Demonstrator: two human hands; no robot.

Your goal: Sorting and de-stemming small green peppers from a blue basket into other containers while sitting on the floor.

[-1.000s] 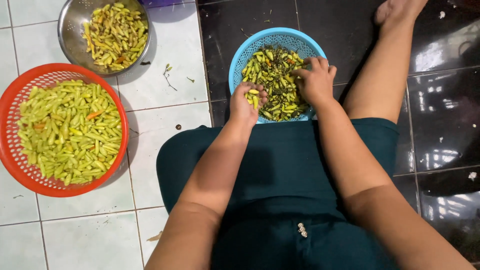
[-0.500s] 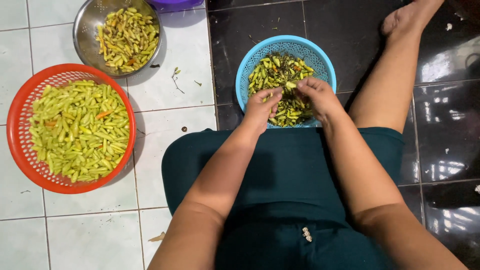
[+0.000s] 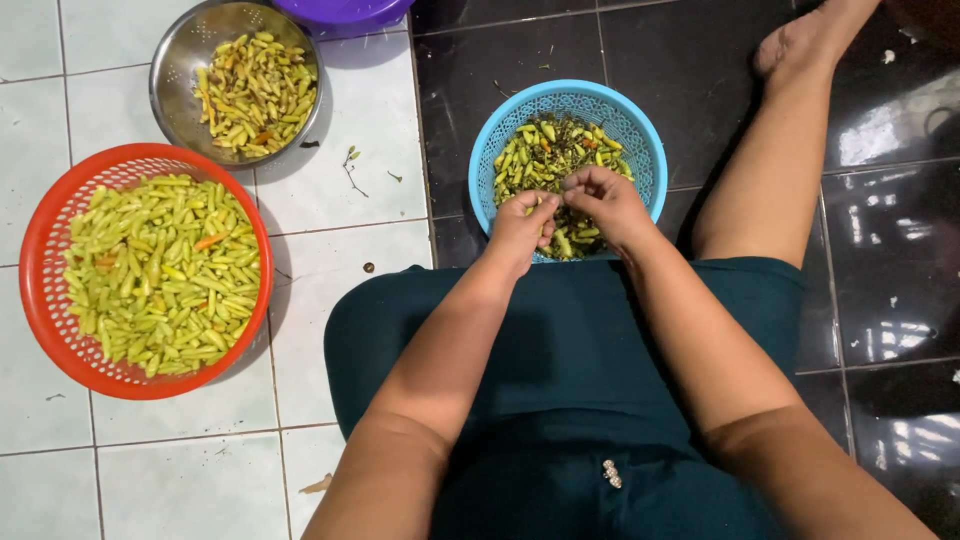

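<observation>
Two hands meet over the near half of a blue basket [image 3: 640,135], fingertips almost touching. The left hand [image 3: 522,228] has its fingers pinched together on a small green chili [image 3: 545,203]; the right hand [image 3: 603,200] is curled with its fingertips closed, but whether they grip anything cannot be told. Beneath them the blue basket holds a heap of green and yellow chilies mixed with dark stems [image 3: 555,150], and it stands on the floor where the white tiles [image 3: 360,250] give way to the black ones [image 3: 520,50], just beyond the person's teal skirt [image 3: 570,360]. Well to the left, near the floor's left edge, sits a red basket [image 3: 45,300] full of pale green chilies. Beyond it, toward the far edge, a steel bowl [image 3: 175,90] holds yellowish chilies, touching a purple bowl [image 3: 345,12]. A bare foot [image 3: 800,40] rests at the far right.
</observation>
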